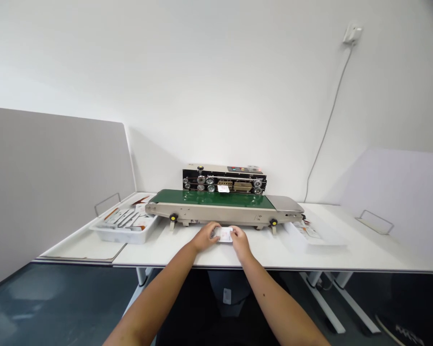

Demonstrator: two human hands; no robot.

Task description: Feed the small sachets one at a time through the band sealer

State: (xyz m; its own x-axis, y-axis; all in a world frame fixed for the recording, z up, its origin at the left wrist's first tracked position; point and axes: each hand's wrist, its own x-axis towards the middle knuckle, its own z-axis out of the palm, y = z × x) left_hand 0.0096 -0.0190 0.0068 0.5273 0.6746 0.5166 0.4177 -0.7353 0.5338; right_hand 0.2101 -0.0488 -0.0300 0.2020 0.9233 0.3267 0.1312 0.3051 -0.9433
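Observation:
Between my two hands is a small white packet [224, 234] with faint reddish print, held just above the table in front of the machine. My left hand [205, 238] is closed on its left edge, and my right hand [241, 241] pinches the right edge. Behind them stands a band sealer [224, 169] with metal rollers and a green conveyor belt [216, 198]. Another small white packet [223, 189] sits at the sealer's roller line, above the belt.
At the left a white plastic bin [130, 235] holds several pouches with dark and orange items. On the right is a second white bin [324, 247] with a few packets. Grey partitions [57, 182] flank the white table [274, 257]. A power cord [328, 125] hangs down the wall.

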